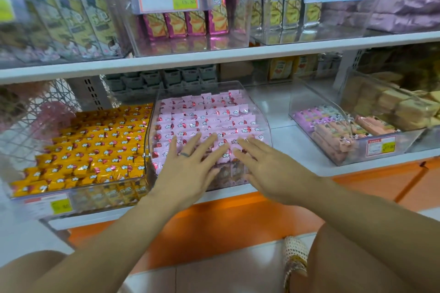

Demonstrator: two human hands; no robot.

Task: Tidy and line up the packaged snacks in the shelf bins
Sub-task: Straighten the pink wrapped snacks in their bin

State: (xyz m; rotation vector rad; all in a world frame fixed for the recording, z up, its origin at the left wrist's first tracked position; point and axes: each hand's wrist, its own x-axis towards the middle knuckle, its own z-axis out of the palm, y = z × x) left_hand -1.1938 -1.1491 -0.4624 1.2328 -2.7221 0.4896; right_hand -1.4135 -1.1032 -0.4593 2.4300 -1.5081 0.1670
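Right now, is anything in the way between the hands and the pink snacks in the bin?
Nothing visible. The left hand and the right hand are spread, fingers straight, right over the pink snacks at the open top of the clear bin. No lid or other pack sits between them.

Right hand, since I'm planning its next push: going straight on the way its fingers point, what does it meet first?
The pink packets in the clear bin; the right hand seems to be on or over them, depth unclear.
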